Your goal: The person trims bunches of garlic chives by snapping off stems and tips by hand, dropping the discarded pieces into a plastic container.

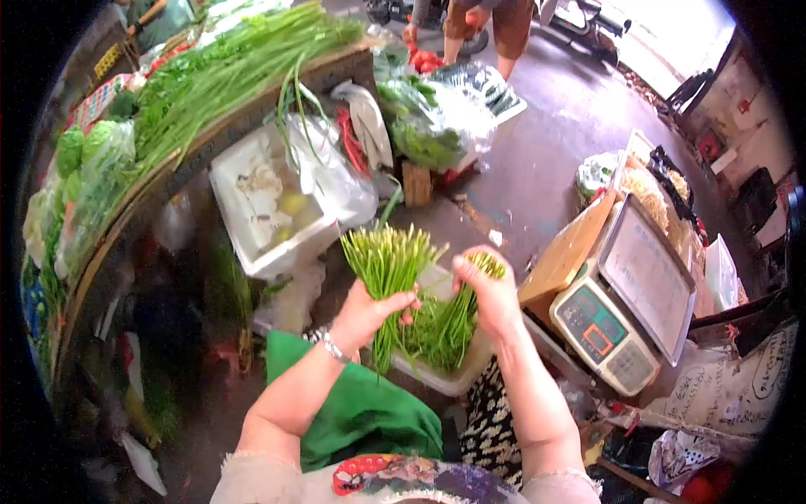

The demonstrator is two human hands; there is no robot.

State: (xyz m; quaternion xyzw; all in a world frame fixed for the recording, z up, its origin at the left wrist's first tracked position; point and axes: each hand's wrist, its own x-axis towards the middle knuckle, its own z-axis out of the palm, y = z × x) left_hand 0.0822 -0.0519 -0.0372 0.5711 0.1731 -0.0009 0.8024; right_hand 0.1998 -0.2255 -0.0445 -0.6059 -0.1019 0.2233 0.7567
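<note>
My left hand [378, 311] is wrapped round a thick bunch of green stalks [388, 262], their pale cut ends fanned out at the top. To its right, my right hand [487, 290] grips a smaller bundle of stalks [485, 264], cut ends up, with the greens hanging below the fist. Beneath both hands is a pale tub [457, 385] with more loose greens [441, 332] in it. The two held bunches are apart at their tops. Some fingers of my right hand are hidden behind its bundle.
A white foam box [239, 227] stands left of centre, below a stall edge [189, 143] piled with long greens [227, 80]. At the right is a scale [621, 294] beside a wooden board [567, 252]. Another person [495, 34] stands at the top near red tomatoes [426, 61].
</note>
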